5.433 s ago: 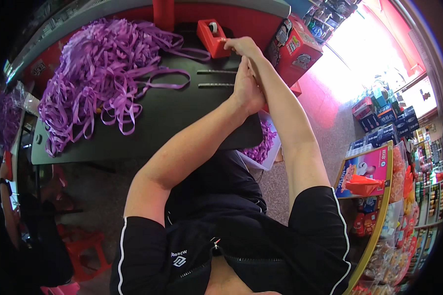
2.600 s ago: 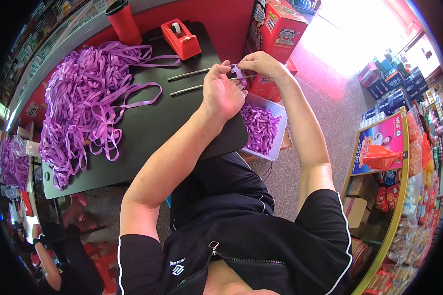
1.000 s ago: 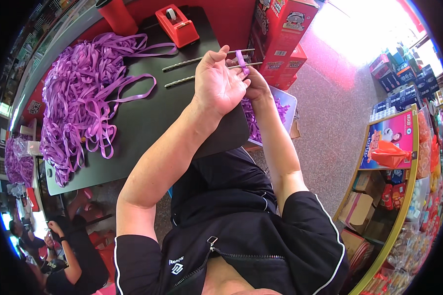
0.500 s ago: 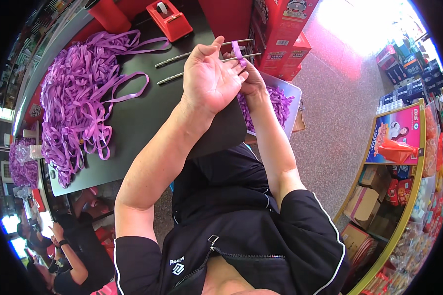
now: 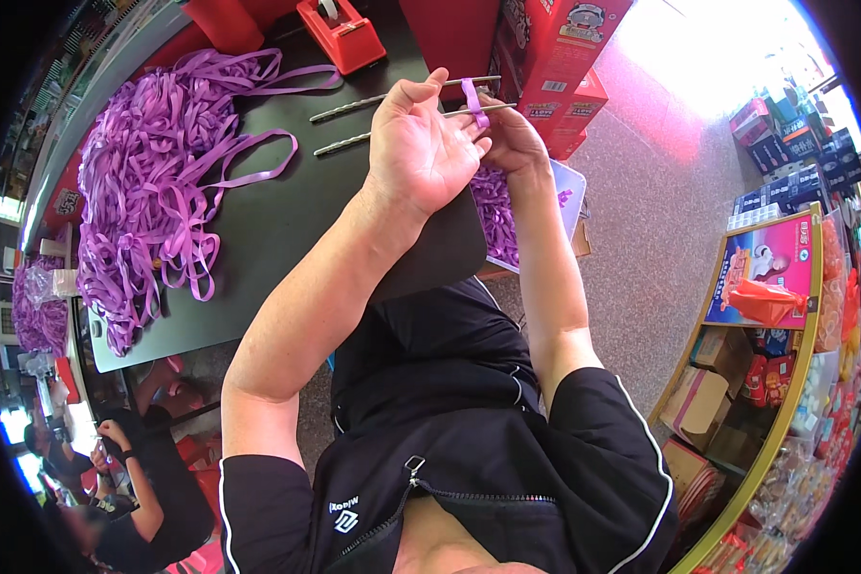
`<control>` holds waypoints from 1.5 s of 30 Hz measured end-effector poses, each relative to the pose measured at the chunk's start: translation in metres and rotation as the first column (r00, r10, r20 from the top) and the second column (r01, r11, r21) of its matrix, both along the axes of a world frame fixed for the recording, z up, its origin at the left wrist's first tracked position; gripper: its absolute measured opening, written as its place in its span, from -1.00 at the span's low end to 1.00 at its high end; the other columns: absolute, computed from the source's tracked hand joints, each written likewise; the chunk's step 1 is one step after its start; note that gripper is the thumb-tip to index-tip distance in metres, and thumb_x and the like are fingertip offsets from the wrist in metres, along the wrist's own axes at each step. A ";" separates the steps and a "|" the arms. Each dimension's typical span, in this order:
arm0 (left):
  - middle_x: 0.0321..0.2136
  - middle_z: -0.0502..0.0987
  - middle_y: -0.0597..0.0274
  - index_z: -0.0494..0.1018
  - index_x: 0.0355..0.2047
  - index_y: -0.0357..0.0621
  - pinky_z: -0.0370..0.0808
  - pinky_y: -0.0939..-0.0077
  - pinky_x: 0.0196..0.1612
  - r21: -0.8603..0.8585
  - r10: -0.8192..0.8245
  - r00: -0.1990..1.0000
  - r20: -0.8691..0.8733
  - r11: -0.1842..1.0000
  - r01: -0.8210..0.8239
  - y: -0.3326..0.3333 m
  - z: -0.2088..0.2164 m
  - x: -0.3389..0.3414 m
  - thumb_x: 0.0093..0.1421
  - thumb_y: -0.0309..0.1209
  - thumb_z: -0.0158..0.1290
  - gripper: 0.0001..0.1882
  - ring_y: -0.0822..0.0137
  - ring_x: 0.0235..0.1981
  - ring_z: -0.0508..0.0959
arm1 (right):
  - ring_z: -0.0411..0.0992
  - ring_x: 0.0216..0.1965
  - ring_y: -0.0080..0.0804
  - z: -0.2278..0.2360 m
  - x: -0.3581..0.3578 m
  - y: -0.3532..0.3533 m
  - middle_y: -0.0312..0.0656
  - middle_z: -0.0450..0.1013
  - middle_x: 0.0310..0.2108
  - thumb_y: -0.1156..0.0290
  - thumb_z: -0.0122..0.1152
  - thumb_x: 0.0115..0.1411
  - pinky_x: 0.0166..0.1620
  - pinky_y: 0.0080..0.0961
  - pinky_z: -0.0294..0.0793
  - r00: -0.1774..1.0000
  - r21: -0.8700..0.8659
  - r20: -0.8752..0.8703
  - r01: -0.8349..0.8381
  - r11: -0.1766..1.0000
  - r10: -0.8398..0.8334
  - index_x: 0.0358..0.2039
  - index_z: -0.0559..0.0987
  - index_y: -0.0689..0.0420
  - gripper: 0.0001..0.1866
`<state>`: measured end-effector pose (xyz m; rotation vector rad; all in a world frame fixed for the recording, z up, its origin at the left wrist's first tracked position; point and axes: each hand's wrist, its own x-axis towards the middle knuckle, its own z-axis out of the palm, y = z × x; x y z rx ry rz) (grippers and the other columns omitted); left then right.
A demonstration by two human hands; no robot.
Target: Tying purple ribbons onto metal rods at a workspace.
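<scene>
Two thin metal rods with twisted shafts [image 5: 342, 143] stick out side by side over the dark table. A strip of purple ribbon [image 5: 474, 103] loops across both near their right ends. My left hand [image 5: 419, 148] is palm up in front of the rods, thumb and fingers apart, its lower fingertips beside the ribbon. My right hand [image 5: 517, 139] is bent in from the right, its fingers closed at the ribbon's lower end; their tips are partly hidden. A large heap of purple ribbon [image 5: 153, 163] lies on the table to the left, with loose loops trailing toward the rods.
A red tape dispenser [image 5: 342, 36] stands at the table's back edge. Beyond my right forearm is a pale bin [image 5: 576, 187] of short purple pieces. Red cartons [image 5: 564, 72] are stacked behind it. Shelves of goods line the right; another person [image 5: 129, 488] sits at lower left.
The view has shifted slightly. My right hand has turned a little and moved outward at the ribbon, showing more of its fingers. My left hand keeps nearly the same pose.
</scene>
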<state>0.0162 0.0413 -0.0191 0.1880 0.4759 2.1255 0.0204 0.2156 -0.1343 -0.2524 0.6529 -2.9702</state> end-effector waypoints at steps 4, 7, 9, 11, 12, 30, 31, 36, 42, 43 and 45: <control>0.29 -0.31 -0.39 -0.14 0.27 -0.33 -0.47 0.11 0.34 0.062 -0.090 0.995 -0.047 0.994 0.093 0.001 -0.008 -0.007 0.05 -0.14 -0.04 -0.12 -0.07 0.36 -0.32 | 0.51 -0.22 -0.23 0.016 0.001 0.014 -0.04 0.51 -0.24 0.44 0.11 0.16 -0.14 -0.27 0.55 0.997 0.084 0.068 -0.053 0.995 0.048 -0.10 0.49 0.19 -0.73; 0.29 -0.30 -0.39 -0.15 0.24 -0.47 -0.48 0.13 0.34 0.028 -0.083 0.996 -0.032 0.996 0.084 0.003 -0.009 -0.007 0.03 -0.13 -0.03 -0.08 -0.07 0.36 -0.33 | 0.51 -0.24 -0.31 0.025 0.004 0.025 -0.10 0.53 -0.31 0.36 0.15 0.19 -0.16 -0.32 0.52 0.981 0.397 0.165 0.031 0.917 -0.105 -0.19 0.55 0.17 -0.78; 0.29 -0.31 -0.39 -0.16 0.24 -0.48 -0.48 0.12 0.34 0.024 -0.079 0.996 -0.045 0.996 0.080 0.000 -0.008 -0.007 0.03 -0.12 -0.02 -0.07 -0.07 0.36 -0.34 | 0.51 -0.25 -0.33 0.035 0.009 0.024 -0.13 0.53 -0.31 0.34 0.16 0.19 -0.15 -0.33 0.50 0.975 0.422 0.195 0.015 0.906 -0.106 -0.20 0.55 0.17 -0.78; 0.29 -0.32 -0.39 -0.17 0.24 -0.49 -0.48 0.12 0.34 0.023 -0.080 0.995 -0.061 0.996 0.081 0.000 -0.007 -0.005 0.03 -0.12 -0.02 -0.06 -0.07 0.36 -0.34 | 0.49 -0.30 -0.39 0.039 0.011 0.025 -0.21 0.53 -0.31 0.27 0.14 0.21 -0.15 -0.36 0.46 0.976 0.454 0.189 0.011 0.891 -0.108 -0.21 0.56 0.17 -0.75; 0.29 -0.33 -0.38 -0.17 0.25 -0.49 -0.49 0.12 0.34 0.022 -0.074 0.996 -0.049 0.997 0.076 0.000 -0.007 -0.005 0.03 -0.12 -0.02 -0.05 -0.07 0.36 -0.36 | 0.49 -0.30 -0.39 0.040 0.012 0.025 -0.21 0.53 -0.31 0.27 0.14 0.21 -0.15 -0.36 0.46 0.976 0.458 0.190 0.010 0.889 -0.109 -0.21 0.56 0.17 -0.75; -0.15 0.39 0.02 0.27 -0.02 -0.46 0.13 0.27 0.13 -0.057 -0.107 0.994 0.012 0.993 0.107 0.004 -0.003 -0.008 0.10 -0.04 -0.09 -0.34 0.22 -0.10 0.32 | 0.15 -0.65 -0.72 0.084 0.020 0.026 -0.38 0.47 -0.56 0.16 0.32 0.02 -0.57 -0.69 0.08 0.868 0.965 -0.004 0.133 0.224 -0.497 -0.35 0.67 0.14 -0.69; -0.13 0.38 0.04 0.28 -0.02 -0.45 0.11 0.27 0.15 -0.093 -0.100 0.995 -0.002 0.991 0.099 0.004 0.000 -0.005 0.12 -0.02 -0.10 -0.33 0.24 -0.09 0.30 | 0.15 -0.65 -0.72 0.085 0.020 0.025 -0.38 0.47 -0.56 0.16 0.32 0.02 -0.57 -0.69 0.08 0.868 0.966 -0.004 0.133 0.223 -0.497 -0.35 0.67 0.14 -0.69; -0.06 0.32 0.06 0.20 0.07 -0.49 -0.09 0.25 0.27 -0.166 -0.079 0.997 -0.024 0.983 0.074 0.004 0.007 0.002 0.15 0.05 -0.13 -0.24 0.27 -0.02 0.24 | 0.17 -0.65 -0.71 0.082 0.020 0.027 -0.39 0.47 -0.57 0.23 0.30 0.04 -0.57 -0.70 0.11 0.874 0.948 0.015 0.142 0.285 -0.485 -0.36 0.66 0.16 -0.74; 0.22 0.04 -0.07 -0.12 0.23 -0.55 -0.42 0.22 0.35 -0.190 -0.074 0.997 0.016 0.979 0.076 0.008 0.004 0.000 0.14 0.09 -0.14 -0.04 0.20 0.26 0.02 | 0.28 -0.58 -0.66 0.038 0.006 0.036 -0.39 0.43 -0.57 0.32 0.26 0.08 -0.50 -0.69 0.20 0.871 0.595 0.372 0.042 0.803 -0.321 -0.40 0.61 0.16 -0.82; 0.31 -0.09 -0.10 -0.21 0.26 -0.55 -0.47 0.22 0.35 -0.183 -0.087 0.996 0.003 0.979 0.086 0.006 0.004 0.000 0.13 0.10 -0.14 0.00 0.18 0.34 -0.09 | 0.35 -0.50 -0.62 0.036 0.007 0.033 -0.41 0.41 -0.58 0.35 0.27 0.07 -0.43 -0.64 0.28 0.900 0.477 0.387 -0.009 0.879 -0.201 -0.35 0.58 0.13 -0.83; 0.32 -0.17 -0.11 -0.23 0.26 -0.55 -0.48 0.22 0.35 -0.162 -0.102 0.995 -0.021 0.982 0.097 0.002 0.002 -0.002 0.14 0.10 -0.15 0.01 0.16 0.36 -0.18 | 0.40 -0.47 -0.60 0.025 0.003 0.026 -0.41 0.43 -0.54 0.34 0.28 0.08 -0.35 -0.57 0.36 0.919 0.412 0.369 -0.028 0.911 -0.139 -0.28 0.56 0.14 -0.79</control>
